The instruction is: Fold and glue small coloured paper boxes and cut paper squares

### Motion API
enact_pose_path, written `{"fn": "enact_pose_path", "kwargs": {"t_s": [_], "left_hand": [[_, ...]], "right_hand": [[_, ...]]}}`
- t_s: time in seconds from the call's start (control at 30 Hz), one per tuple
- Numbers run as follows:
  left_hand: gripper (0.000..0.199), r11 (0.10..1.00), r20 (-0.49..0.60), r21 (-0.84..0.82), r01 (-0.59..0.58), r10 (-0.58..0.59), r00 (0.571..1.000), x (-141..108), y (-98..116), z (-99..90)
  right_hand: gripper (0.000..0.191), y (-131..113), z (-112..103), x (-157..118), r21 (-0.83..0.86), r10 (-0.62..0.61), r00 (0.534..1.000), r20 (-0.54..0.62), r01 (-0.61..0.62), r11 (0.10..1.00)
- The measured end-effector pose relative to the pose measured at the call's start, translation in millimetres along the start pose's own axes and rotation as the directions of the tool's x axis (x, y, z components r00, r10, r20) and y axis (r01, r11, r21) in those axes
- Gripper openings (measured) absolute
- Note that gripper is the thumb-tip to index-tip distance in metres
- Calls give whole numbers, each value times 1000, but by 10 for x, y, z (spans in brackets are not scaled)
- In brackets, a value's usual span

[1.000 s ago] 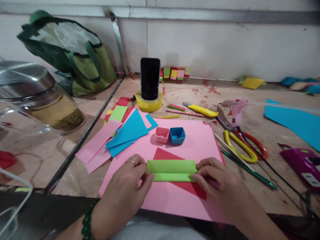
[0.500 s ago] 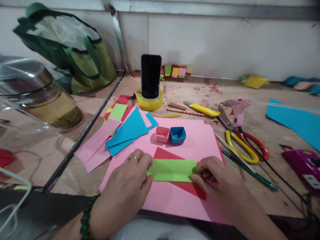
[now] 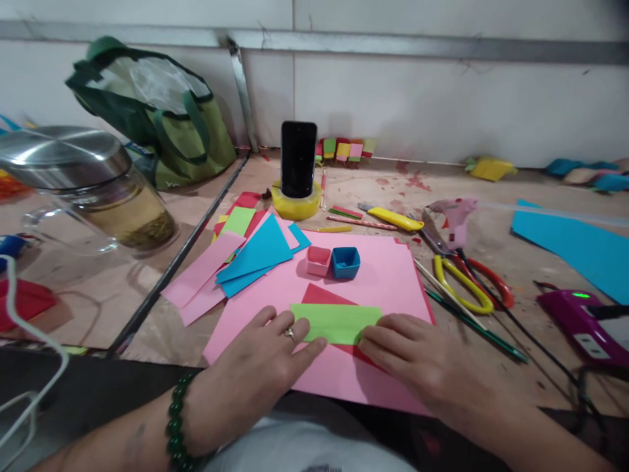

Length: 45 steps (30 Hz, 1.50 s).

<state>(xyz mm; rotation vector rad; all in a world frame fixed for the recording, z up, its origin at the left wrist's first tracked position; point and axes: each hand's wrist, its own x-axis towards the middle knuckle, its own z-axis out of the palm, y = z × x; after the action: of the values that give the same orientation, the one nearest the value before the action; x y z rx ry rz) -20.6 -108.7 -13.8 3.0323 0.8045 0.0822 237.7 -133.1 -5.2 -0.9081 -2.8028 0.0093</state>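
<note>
A green paper strip with a lengthwise crease lies over a red paper piece on a large pink sheet. My left hand has its fingertips and thumb on the strip's left end. At the right end, the bunched fingers of my right hand hold the strip's lower corner; the right thumb is hidden. Beyond the strip, a small pink paper box and a blue paper box stand side by side on the pink sheet.
Blue paper pieces and pink strips lie left. Behind them a phone stands in a yellow tape roll. Scissors, a cutter, a glue gun and a purple power strip are right; a glass jug is left.
Both hands have shifted on the strip, the right fingers now over its lower right corner. The strip's ends show more, and its lower part looks narrower. The camera view has shifted slightly.
</note>
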Motion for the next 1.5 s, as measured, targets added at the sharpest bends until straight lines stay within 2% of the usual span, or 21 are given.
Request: {"fn": "enact_pose_path", "kwargs": {"t_s": [0.13, 0.27, 0.37, 0.43, 0.53, 0.57, 0.7, 0.77, 0.87, 0.93, 1.0, 1.07, 1.13, 1.17, 1.2, 1.3, 1.37, 1.43, 1.5], "left_hand": [[41, 1000, -78, 2, 9, -9, 997, -146, -16, 52], [41, 996, -168, -25, 81, -84, 982, -270, -33, 50], [38, 987, -225, -52, 155, -163, 961, -343, -55, 17], [29, 975, -272, -70, 212, -223, 936, -341, -48, -15], [21, 940, -334, -149, 307, -340, 879, -217, 15, -63], [19, 931, -318, -184, 314, -359, 877, -150, 44, -73], [24, 944, -132, -235, 232, -268, 954, 115, 133, -39], [24, 950, -94, -222, 219, -244, 965, 188, 139, 12], [20, 957, -116, -205, 206, -233, 966, 211, 113, 89], [23, 959, -191, -215, 182, -224, 956, 190, 88, 116], [25, 945, -341, -277, 175, -267, 901, 155, 64, 110], [27, 896, -485, -415, 159, -365, 794, 117, 44, 68], [27, 796, -536, -600, 83, -477, 697, 90, 34, 6], [27, 728, -526, -685, 23, -516, 676, 84, 33, -23], [26, 654, -504, -756, -40, -541, 673, 84, 36, -49], [23, 453, -435, -874, -178, -563, 703, 111, 57, -90], [22, 371, -410, -903, -217, -588, 697, 140, 66, -97], [20, 304, -382, -922, -240, -606, 698, 167, 67, -102], [18, 258, -361, -931, -257, -570, 738, 185, 65, -105]], "right_hand": [[37, 27, 11, -237, -18, 52, 992, -111, -54, 998], [37, -7, 64, -339, -20, 93, 989, -113, -96, 995], [36, -44, 63, -312, -9, 134, 981, -139, -137, 991], [33, -66, 26, -251, 13, 185, 972, -143, -185, 983], [26, -87, -46, -104, 51, 257, 955, -150, -252, 966], [24, -89, -60, -47, 50, 276, 948, -159, -272, 961], [24, -63, -24, 149, -10, 387, 907, -166, -394, 919], [27, -29, 21, 197, -18, 473, 874, -107, -478, 878], [22, 28, 39, 194, 53, 593, 805, 3, -592, 804], [22, 53, -7, 150, 125, 620, 784, 19, -617, 777], [29, 52, -95, 88, 218, 567, 824, -16, -550, 806], [50, 17, -196, 30, 319, 433, 897, -87, -387, 865], [80, -52, -264, 3, 368, 311, 938, -155, -237, 899], [84, -93, -276, 7, 363, 283, 940, -189, -200, 910], [79, -136, -272, 24, 341, 271, 934, -233, -183, 922], [50, -242, -203, 122, 251, 195, 908, -370, -105, 962], [46, -277, -162, 189, 194, 103, 905, -412, -24, 981], [45, -286, -163, 231, 126, 49, 907, -419, 5, 992], [36, -285, -201, 247, 58, 14, 882, -472, 15, 998]]}}
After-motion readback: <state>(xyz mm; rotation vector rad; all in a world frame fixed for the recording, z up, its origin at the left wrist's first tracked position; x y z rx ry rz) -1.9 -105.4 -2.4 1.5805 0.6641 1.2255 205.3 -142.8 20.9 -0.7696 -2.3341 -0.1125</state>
